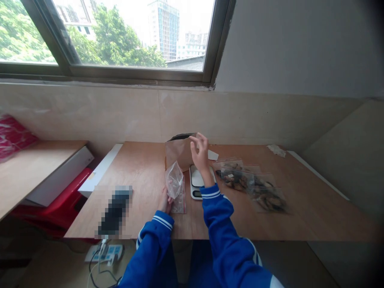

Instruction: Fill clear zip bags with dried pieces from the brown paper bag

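Observation:
My left hand (165, 201) is closed on a clear plastic bag (174, 182), which stands up puffed open above the fingers. More clear zip bags (179, 203) lie flat on the table beside that hand. My right hand (200, 153) is raised at the right top edge of a brown paper bag (178, 152); its fingers are bent and apart, with nothing visible in them. The paper bag stands upright with a dark opening. Under my right wrist is a white kitchen scale (196, 180), partly covered by the arm.
To the right lie zip bags of dark brown dried pieces (237, 178), with another such bag (268, 196) nearer. A pixelated dark object (115, 210) is at the left. A power strip (112, 253) with cables sits below the table edge. Crumpled white paper (276, 150) lies at the back right.

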Demonstrator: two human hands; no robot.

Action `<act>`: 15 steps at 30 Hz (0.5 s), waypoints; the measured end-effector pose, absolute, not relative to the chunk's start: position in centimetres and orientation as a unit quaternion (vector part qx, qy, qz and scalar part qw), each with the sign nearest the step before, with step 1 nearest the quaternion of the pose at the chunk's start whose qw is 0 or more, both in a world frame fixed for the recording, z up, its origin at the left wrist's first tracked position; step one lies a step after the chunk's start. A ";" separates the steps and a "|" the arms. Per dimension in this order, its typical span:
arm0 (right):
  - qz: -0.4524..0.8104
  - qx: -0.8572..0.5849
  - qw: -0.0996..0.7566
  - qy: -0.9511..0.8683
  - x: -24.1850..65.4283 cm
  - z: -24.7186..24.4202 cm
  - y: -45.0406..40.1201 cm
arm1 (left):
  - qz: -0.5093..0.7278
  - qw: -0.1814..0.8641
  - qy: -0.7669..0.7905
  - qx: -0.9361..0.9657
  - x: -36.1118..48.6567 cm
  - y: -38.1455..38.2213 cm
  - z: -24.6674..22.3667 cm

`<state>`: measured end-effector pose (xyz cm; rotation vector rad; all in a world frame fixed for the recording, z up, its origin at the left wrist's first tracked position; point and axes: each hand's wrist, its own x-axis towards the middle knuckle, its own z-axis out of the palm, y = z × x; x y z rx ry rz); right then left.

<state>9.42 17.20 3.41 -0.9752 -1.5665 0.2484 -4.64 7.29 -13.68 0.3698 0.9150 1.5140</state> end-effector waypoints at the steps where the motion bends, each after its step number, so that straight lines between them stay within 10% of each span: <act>1: 0.140 -0.443 0.618 -0.635 9.4 2.6 15.6 | 0.659 0.617 0.397 0.165 -4.6 7.2 -13.6; 9: 0.388 -0.588 0.471 -0.531 8.9 -5.4 8.1 | 0.656 0.530 0.455 0.286 -3.2 6.4 -12.4; 15: 0.433 -0.544 0.584 -0.419 12.2 -5.2 8.8 | 0.618 0.412 0.515 0.428 -3.3 5.4 -9.9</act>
